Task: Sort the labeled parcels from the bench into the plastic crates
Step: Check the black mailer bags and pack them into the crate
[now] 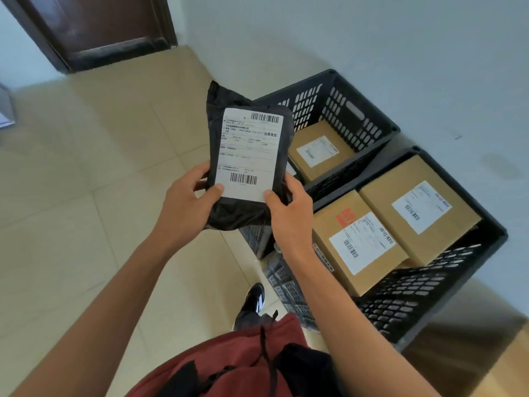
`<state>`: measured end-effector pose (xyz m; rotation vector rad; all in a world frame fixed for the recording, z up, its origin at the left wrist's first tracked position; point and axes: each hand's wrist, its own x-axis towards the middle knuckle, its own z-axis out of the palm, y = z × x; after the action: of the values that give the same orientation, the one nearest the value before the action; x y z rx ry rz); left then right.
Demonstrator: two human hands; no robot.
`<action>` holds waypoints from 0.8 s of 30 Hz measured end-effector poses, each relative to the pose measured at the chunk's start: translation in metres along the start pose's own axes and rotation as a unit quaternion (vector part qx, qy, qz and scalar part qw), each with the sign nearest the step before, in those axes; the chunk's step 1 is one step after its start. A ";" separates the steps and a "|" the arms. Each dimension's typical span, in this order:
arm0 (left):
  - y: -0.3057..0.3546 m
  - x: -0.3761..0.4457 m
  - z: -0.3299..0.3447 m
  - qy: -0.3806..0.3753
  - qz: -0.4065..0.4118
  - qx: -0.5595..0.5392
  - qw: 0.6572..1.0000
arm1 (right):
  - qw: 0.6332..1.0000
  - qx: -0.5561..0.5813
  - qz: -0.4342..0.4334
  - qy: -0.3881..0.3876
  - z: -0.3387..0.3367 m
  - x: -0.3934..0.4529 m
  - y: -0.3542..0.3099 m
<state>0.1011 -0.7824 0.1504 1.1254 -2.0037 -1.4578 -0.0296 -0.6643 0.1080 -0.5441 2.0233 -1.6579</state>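
A black plastic mailer parcel (243, 213) with a white shipping label facing up is held in front of me, above the floor. My left hand (183, 207) grips its lower left edge, thumb on the label. My right hand (289, 213) grips its lower right edge. To the right stand two dark plastic crates on the floor. The far crate (369, 121) holds one labeled cardboard box (320, 150). The near crate (446, 296) holds two labeled cardboard boxes, one (357, 242) in front of the other (418, 207).
Beige floor tiles (86, 210) spread to the left. A dark wooden door (97, 27) is at the back left. A pale wall (400, 47) runs behind the crates. My shoe (253, 302) is near the crate's corner. A wooden surface (503, 362) shows at the bottom right.
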 end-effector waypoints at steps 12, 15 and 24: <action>-0.005 0.134 0.019 -0.092 0.006 0.051 0.994 | 0.996 0.009 0.083 0.018 0.024 0.101 0.007; -0.008 0.170 0.017 -0.132 0.006 0.062 0.989 | 0.994 0.017 0.100 0.039 0.034 0.121 0.003; -0.014 0.277 -0.006 -0.269 0.030 0.095 0.958 | 0.981 0.021 0.132 0.141 0.093 0.177 -0.017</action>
<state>-0.0520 -1.0099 0.1058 0.7788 -2.5646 -1.7016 -0.1188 -0.8430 0.0916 -0.0194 2.1389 -1.6819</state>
